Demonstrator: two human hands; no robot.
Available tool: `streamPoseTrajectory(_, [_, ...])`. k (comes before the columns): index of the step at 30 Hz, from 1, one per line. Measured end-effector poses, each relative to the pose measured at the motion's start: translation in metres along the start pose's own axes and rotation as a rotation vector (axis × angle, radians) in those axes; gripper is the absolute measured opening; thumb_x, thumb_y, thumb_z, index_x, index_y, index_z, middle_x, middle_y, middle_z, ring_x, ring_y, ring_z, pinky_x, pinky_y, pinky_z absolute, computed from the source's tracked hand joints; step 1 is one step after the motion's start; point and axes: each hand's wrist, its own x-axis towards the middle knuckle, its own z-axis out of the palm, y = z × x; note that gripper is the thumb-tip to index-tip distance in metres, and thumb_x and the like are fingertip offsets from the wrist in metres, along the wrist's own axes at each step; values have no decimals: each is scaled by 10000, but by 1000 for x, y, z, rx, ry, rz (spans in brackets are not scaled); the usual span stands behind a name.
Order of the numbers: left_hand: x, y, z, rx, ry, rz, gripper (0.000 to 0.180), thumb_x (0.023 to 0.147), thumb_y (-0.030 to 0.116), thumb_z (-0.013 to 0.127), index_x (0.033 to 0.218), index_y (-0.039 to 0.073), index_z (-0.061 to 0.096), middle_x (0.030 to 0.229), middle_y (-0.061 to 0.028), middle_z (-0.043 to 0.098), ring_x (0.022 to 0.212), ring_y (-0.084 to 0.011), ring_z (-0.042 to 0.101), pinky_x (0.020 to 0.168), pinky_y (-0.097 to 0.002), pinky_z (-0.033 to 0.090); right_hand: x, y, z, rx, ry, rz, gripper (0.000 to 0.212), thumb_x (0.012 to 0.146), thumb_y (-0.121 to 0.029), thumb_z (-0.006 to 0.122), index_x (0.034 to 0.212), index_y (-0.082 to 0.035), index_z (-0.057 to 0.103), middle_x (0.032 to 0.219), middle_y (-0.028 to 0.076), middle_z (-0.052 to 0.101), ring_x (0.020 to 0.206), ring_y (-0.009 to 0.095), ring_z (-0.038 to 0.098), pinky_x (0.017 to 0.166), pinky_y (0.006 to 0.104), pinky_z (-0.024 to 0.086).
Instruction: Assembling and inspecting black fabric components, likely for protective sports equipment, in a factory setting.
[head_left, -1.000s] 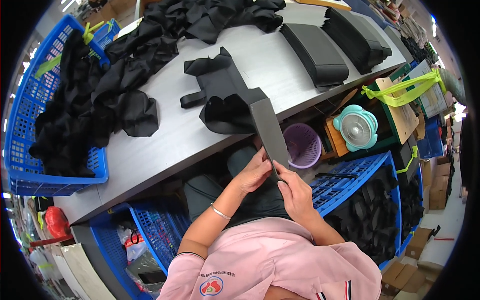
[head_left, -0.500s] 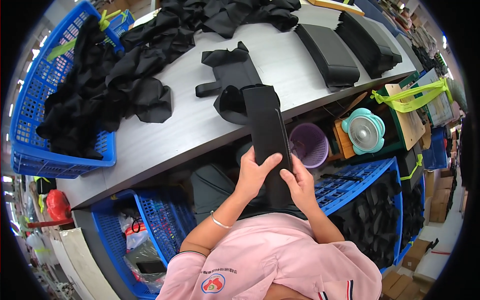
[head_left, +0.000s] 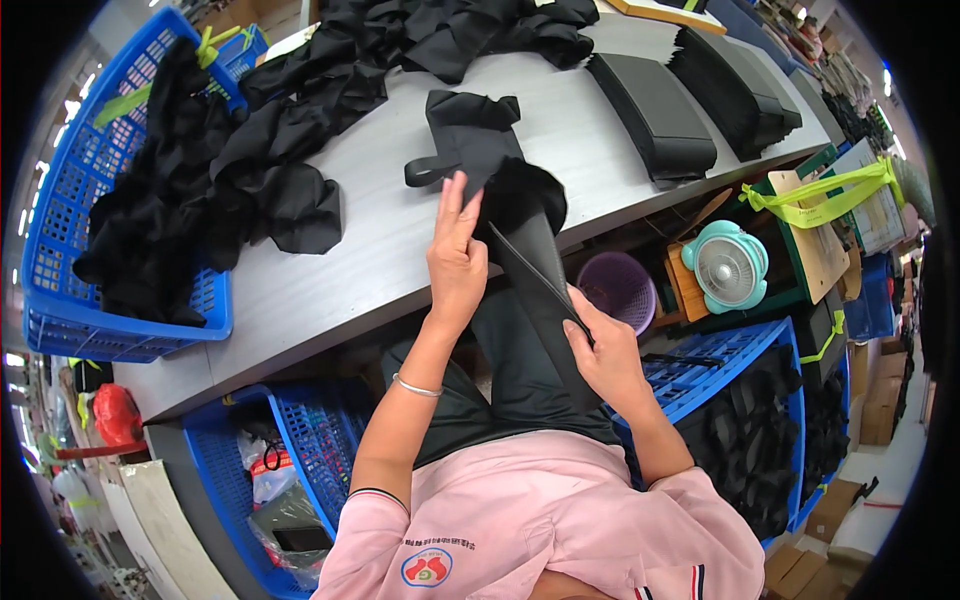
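Black piece (head_left: 530,240), ctr of frame, lies partly on grey tabletop (head_left: 370,190), long end past near edge. Blue basket (head_left: 125,335) w/ blk cloth (head_left: 165,200), L side of frame; folded stacks (head_left: 658,118), upper R. R hand (head_left: 610,360) pinches piece's lower end; L hand (head_left: 457,265), fingers extended, beside upper part, contact can't tell.

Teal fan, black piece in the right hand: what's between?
Head view shows, from black piece to fan: purple basket, then an orange-brown wooden piece.

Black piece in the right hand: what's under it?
Under the black piece: table at its far end, dark trousers at its near end; whatever it directly covers is hidden.
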Motion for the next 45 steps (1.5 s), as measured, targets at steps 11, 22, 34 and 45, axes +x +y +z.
streamPoseTrajectory(11, [-38,58,-15,-24,-414,451,580,723,-128,606,1269,60,657,1433,-124,550,1383,-323,457,958,-369,528,81,58,53,-242,213,-400,194,845,-138,644,1002,-24,657,968,156,676,926,327,665,776,413,527])
streamPoseTrajectory(22, [-76,65,-3,57,-45,66,894,666,-2,707,1494,44,376,1520,-195,347,1219,-308,455,963,-387,454,78,26,43,1374,123,321,470,1011,-202,558,1413,13,445,1371,106,538,1214,210,560,999,351,492])
streamPoseTrajectory(34, [-72,78,3,-210,114,-21,625,683,-195,554,1251,45,657,1216,-80,547,748,-77,519,633,-208,474,59,30,52,1564,144,316,434,974,-270,602,1322,-15,548,1244,122,626,1084,222,641,922,362,557])
streamPoseTrajectory(45, [-82,67,4,-216,67,-50,683,669,-192,541,1303,45,636,1234,-70,528,819,-86,519,661,-205,486,63,35,73,1423,176,316,435,1017,-344,501,1337,-49,505,1226,106,616,1072,244,635,908,407,554])
